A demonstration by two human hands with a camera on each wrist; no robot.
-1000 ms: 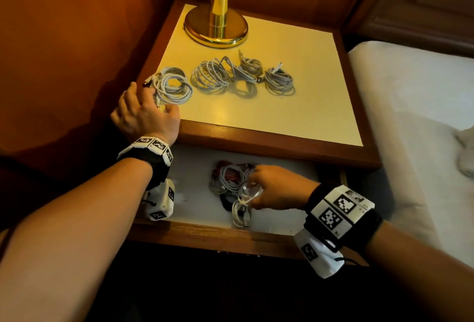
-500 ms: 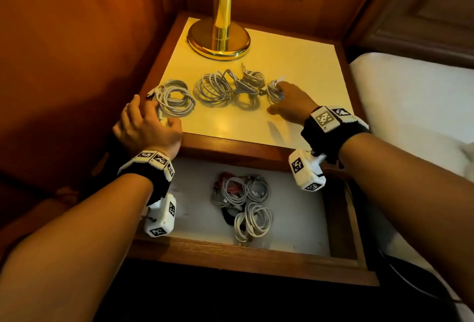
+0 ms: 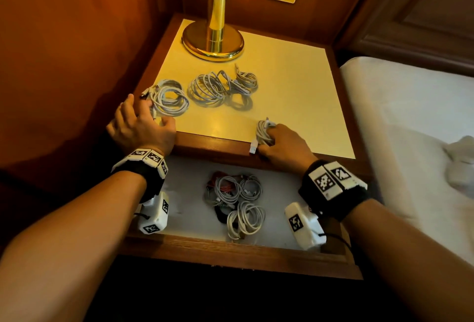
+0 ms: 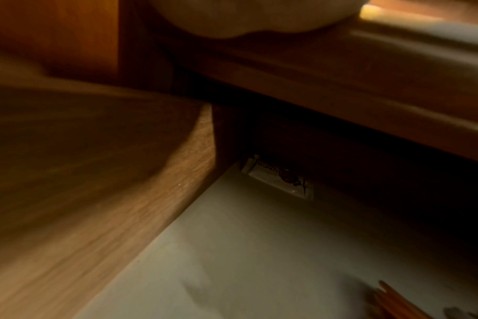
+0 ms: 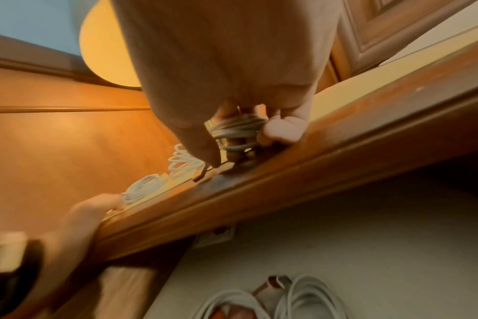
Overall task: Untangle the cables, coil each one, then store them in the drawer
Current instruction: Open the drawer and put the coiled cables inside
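Gleaming gold, lamp base; showing pale grey-white, coiled cables; glowing cream-yellow, nightstand top; showing black-and-white squares, wrist bands; peeking red, drawer cable.

A small wrapper in the drawer's far left corner reads what looks like "krunch".

**Warm, dim light and soft edges**

Amber light pools on my bench, with glare on the brass lamp base. Beyond it the wood panelling falls into deep shadow. The bed smears with motion blur. My left wrist view is dark, grainy and streaked; the right one is soft and bent at the edges.
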